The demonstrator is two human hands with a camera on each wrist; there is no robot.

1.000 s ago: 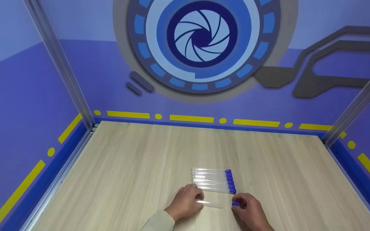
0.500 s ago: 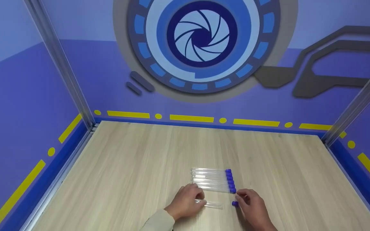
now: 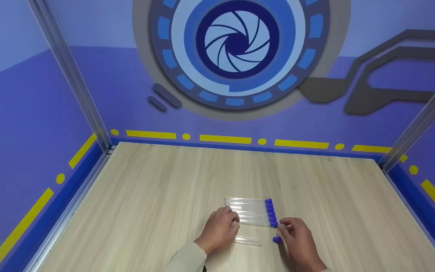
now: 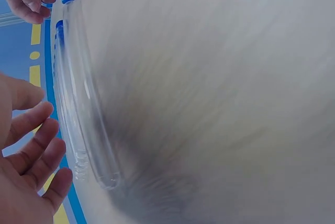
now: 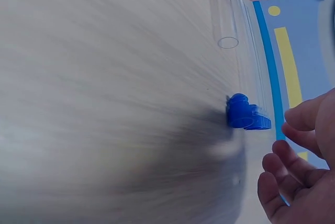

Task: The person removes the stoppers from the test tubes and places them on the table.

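Several clear test tubes (image 3: 254, 212) lie side by side in a row, their blue caps at the right end. Nearer the person lies one uncapped test tube (image 3: 248, 240), its open mouth (image 5: 228, 42) facing right. A loose blue cap (image 3: 276, 239) rests on the table just beyond that mouth, apart from it. My left hand (image 3: 218, 229) is by the left ends of the tubes; in the left wrist view its fingers (image 4: 44, 153) are loosely bent with nothing held. My right hand (image 3: 300, 241) hovers beside the cap, its fingers (image 5: 293, 164) relaxed and holding nothing.
The wooden tabletop (image 3: 157, 189) is bounded by a blue printed back wall (image 3: 232, 124) and side walls. Metal posts (image 3: 72, 75) stand at the back corners.
My right hand has let go of the blue cap and drawn slightly up and right. My left hand has released the uncapped test tube and shifted toward the row.
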